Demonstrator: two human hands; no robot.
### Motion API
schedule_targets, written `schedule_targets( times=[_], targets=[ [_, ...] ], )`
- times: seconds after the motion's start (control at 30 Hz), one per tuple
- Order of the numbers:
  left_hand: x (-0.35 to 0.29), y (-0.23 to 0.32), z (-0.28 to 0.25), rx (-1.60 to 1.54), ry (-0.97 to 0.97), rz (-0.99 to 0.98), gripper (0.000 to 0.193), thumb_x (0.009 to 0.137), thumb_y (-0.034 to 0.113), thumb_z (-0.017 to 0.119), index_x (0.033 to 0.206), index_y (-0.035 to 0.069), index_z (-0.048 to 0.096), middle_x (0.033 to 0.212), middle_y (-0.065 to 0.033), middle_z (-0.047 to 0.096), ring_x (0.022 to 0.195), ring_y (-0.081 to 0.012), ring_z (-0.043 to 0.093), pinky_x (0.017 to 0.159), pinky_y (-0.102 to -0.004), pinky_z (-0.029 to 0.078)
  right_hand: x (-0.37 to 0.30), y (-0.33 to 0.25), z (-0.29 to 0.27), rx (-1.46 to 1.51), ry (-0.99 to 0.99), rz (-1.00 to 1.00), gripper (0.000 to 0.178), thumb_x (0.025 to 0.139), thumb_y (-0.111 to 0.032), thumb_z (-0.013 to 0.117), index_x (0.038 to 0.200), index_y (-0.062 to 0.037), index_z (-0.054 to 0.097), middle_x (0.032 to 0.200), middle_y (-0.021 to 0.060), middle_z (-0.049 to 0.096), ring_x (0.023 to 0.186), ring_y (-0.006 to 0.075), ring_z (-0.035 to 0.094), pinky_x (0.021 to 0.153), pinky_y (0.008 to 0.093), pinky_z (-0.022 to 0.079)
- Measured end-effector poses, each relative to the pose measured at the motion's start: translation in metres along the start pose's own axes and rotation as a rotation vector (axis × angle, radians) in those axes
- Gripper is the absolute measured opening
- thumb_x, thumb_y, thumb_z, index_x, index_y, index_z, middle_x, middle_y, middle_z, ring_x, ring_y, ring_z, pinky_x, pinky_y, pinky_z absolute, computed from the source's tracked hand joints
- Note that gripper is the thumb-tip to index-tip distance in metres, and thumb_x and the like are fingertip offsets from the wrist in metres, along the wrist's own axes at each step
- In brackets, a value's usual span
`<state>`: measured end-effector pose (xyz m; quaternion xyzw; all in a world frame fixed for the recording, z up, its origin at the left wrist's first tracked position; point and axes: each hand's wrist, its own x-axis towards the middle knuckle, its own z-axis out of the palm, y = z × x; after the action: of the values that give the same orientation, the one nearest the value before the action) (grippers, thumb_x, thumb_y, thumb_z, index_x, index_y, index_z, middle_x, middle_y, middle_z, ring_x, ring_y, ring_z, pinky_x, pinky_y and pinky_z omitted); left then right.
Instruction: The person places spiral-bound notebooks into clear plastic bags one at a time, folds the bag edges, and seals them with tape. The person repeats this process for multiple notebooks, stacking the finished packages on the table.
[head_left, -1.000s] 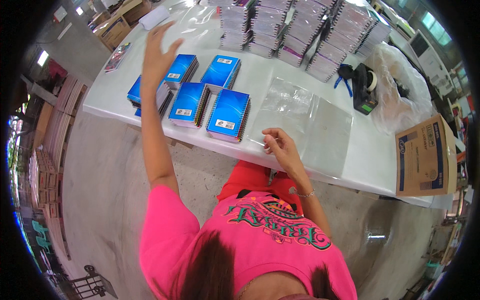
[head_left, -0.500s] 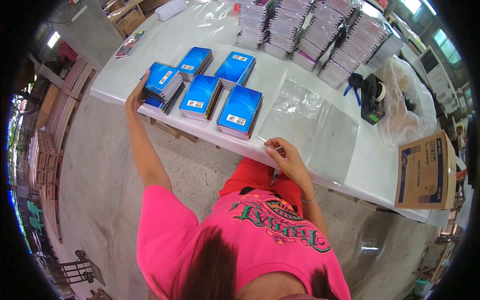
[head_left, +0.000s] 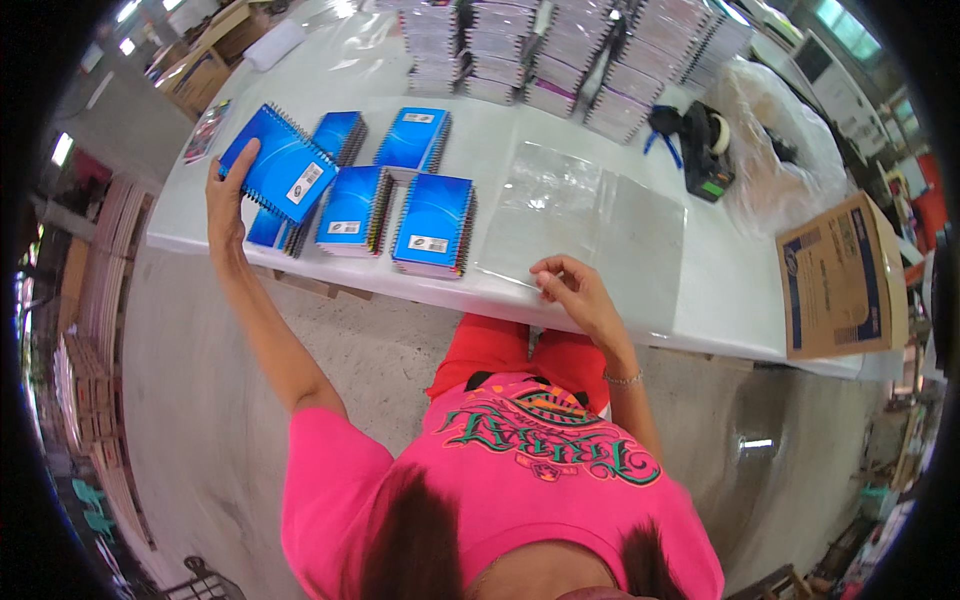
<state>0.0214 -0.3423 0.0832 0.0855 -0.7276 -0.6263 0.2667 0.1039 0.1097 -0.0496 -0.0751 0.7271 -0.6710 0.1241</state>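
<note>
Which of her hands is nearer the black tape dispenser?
Right. The right hand rests on the clear plastic bags, below-left of the tape dispenser; the left hand holds a blue notebook far across the table.

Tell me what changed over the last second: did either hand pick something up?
The left hand came back from farther across the table to the leftmost blue stack and took hold of a blue notebook, now lifted and tilted above that stack. The right hand stayed at the near edge of the clear bags. The other stacks and the tape dispenser did not move.
</note>
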Motion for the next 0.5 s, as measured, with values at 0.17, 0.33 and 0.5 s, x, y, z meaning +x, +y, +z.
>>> schedule_targets(
  times=[0.17,0.33,0.5],
  targets=[
    [-0.061,0.058,0.113,-0.019,-0.420,0.097,0.059,0.068,0.033,0.087,0.110,0.004,0.058,0.098,-0.0103,0.065,0.092,-0.0176,0.064,0.081,-0.0298,0.052,0.009,-0.018,-0.023,-0.027,0.186,-0.162,0.046,0.084,-0.020,0.073,0.125,-0.0053,0.057,0.118,0.0052,0.059,0.104,0.0170,0.055,0.090,0.0307,0.046],
    [-0.117,0.047,0.225,0.064,-0.874,0.343,0.070,0.059,0.033,0.091,0.113,0.007,0.056,0.101,-0.0093,0.065,0.096,-0.0182,0.062,0.085,-0.0316,0.050,0.008,-0.034,-0.051,-0.073,0.215,-0.352,0.094,0.072,-0.018,0.084,0.148,-0.0093,0.030,0.148,0.0067,0.038,0.136,0.0242,0.037,0.112,0.0353,0.031],
    [-0.167,-0.027,0.283,-0.264,-1.024,0.085,0.096,0.063,0.029,0.090,0.139,0.010,0.037,0.129,-0.0129,0.051,0.122,-0.0241,0.048,0.105,-0.0345,0.036,0.002,0.000,-0.064,0.127,0.185,-0.196,0.102,0.069,0.000,0.075,0.152,-0.0065,0.018,0.146,0.0123,0.036,0.135,0.0242,0.036,0.114,0.0357,0.027]
  ],
)
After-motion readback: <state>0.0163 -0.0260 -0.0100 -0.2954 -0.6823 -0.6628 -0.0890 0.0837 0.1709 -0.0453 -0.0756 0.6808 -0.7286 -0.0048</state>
